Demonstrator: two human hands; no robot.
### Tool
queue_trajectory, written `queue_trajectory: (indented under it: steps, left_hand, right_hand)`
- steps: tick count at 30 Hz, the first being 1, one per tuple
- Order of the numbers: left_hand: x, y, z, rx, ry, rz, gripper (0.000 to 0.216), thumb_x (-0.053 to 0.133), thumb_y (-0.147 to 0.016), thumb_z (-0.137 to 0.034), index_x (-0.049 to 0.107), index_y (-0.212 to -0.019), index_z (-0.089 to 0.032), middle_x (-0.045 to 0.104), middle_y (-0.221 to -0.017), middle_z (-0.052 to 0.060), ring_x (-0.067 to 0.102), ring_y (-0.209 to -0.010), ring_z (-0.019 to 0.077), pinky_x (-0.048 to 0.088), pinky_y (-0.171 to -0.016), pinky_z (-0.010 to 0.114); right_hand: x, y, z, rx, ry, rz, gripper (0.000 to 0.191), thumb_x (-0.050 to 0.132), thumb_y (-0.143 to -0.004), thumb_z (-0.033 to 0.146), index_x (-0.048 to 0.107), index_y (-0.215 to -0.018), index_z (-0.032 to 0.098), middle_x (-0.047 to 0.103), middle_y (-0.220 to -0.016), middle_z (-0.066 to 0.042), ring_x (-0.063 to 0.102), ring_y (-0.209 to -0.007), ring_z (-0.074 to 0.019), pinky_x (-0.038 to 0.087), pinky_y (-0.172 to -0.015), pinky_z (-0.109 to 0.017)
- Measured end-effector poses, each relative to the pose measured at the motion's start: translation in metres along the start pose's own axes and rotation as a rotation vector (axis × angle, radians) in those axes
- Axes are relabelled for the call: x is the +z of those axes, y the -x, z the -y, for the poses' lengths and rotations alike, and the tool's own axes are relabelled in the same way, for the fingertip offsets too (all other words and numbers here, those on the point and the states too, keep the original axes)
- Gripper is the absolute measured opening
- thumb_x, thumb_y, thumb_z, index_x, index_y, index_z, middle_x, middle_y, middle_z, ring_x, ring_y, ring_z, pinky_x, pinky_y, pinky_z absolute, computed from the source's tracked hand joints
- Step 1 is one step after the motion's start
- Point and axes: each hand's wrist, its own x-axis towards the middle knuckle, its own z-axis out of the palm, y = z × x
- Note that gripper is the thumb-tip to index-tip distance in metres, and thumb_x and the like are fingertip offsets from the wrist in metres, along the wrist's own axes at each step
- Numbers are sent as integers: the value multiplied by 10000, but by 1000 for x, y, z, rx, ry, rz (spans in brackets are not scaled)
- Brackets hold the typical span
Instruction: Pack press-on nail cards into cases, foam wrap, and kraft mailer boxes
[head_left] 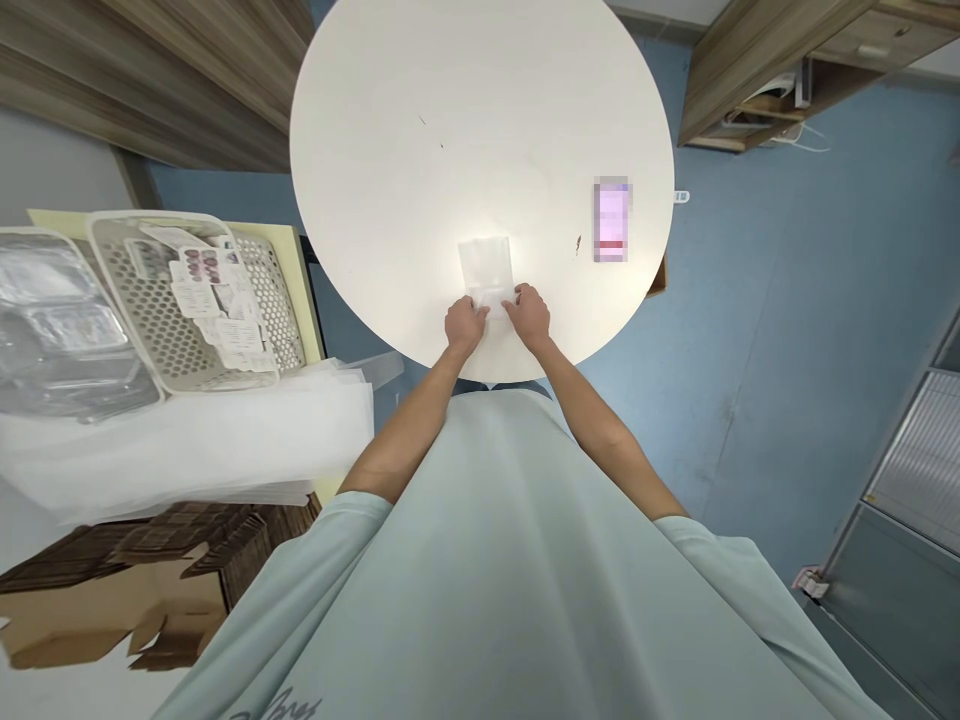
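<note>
A small white translucent bag (486,265) lies flat near the front edge of a round white table (480,120). My left hand (465,323) grips the bag's near left corner with curled fingers. My right hand (529,312) pinches the near right corner. Both hands rest on the tabletop, close together, with the bag stretching away from them.
A blurred pink phone-like object (612,219) lies at the table's right side. To the left stand a perforated white basket (187,300) with printed cards, clear plastic trays (52,330), a stack of clear bags (187,440) and flattened cardboard (120,590). Blue floor and wooden furniture (772,70) lie to the right.
</note>
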Motion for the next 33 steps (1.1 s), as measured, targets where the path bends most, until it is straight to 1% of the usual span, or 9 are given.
queue_trajectory:
  steps: [4, 7, 11, 14, 17, 20, 24, 29, 33]
  left_hand:
    - [-1, 3, -5, 204, -85, -125, 544, 576, -1111, -453, 588, -1587, -189, 632, -1605, 254, 604, -1517, 437, 539, -1220, 627]
    - [-4, -1, -8, 443, -132, -34, 557, 393, -1152, -296, 536, -1674, -164, 534, -1755, 219, 417, -1716, 366, 368, -1403, 604]
    - [-7, -9, -8, 528, -153, 96, 631, 293, -1090, -140, 569, -1657, -115, 566, -1750, 212, 466, -1695, 333, 301, -1450, 586]
    - [-8, -6, -1, 551, -193, 124, 668, 339, -1057, -134, 523, -1696, -70, 501, -1801, 230, 441, -1714, 343, 300, -1451, 584]
    - [-9, 12, 13, 623, -216, 153, 715, 451, -1049, -220, 460, -1746, -63, 440, -1841, 230, 370, -1755, 359, 251, -1467, 590]
    - [-6, 40, 33, 666, -233, 200, 789, 556, -1040, -339, 427, -1779, -98, 412, -1861, 214, 341, -1768, 373, 203, -1478, 608]
    - [4, 75, 59, 667, -284, 269, 791, 562, -1029, -315, 437, -1779, -95, 393, -1877, 187, 347, -1769, 344, 172, -1490, 552]
    - [8, 87, 69, 641, -248, 308, 741, 570, -1021, -275, 505, -1744, -125, 435, -1858, 165, 403, -1743, 330, 203, -1480, 558]
    - [-3, 71, 57, 546, -101, 292, 574, 560, -1090, -377, 645, -1615, -164, 623, -1722, 161, 587, -1600, 343, 408, -1381, 532]
  right_hand:
    - [-5, 2, 8, -208, 109, -53, 453, 563, -1144, 359, 628, -1546, 161, 639, -1620, -249, 617, -1520, -409, 593, -1230, -649]
    - [-12, -2, 11, -416, 151, 34, 473, 502, -1164, 305, 606, -1614, 203, 597, -1722, -190, 478, -1687, -349, 450, -1386, -639]
    - [-21, -8, 7, -459, 215, 174, 472, 498, -1154, 232, 622, -1607, 185, 626, -1705, -190, 551, -1645, -331, 474, -1372, -612]
    - [-21, 0, -3, -485, 247, 200, 573, 660, -1095, 241, 578, -1657, 164, 505, -1809, -210, 462, -1716, -356, 475, -1367, -606]
    - [-11, 25, -16, -499, 273, 196, 725, 695, -1055, 203, 479, -1746, 157, 390, -1876, -213, 361, -1773, -357, 444, -1381, -611]
    - [6, 61, -31, -484, 292, 183, 696, 544, -1095, 163, 434, -1781, 120, 359, -1886, -216, 350, -1780, -337, 440, -1380, -587]
    - [25, 103, -52, -512, 327, 209, 673, 530, -1122, 227, 448, -1776, 91, 384, -1869, -228, 382, -1766, -337, 415, -1398, -562]
    - [23, 119, -67, -553, 322, 246, 627, 511, -1178, 382, 508, -1742, 109, 432, -1845, -230, 460, -1724, -339, 423, -1386, -552]
    - [10, 104, -59, -491, 256, 230, 562, 406, -1224, 418, 576, -1672, 124, 571, -1755, -236, 626, -1574, -357, 494, -1306, -529]
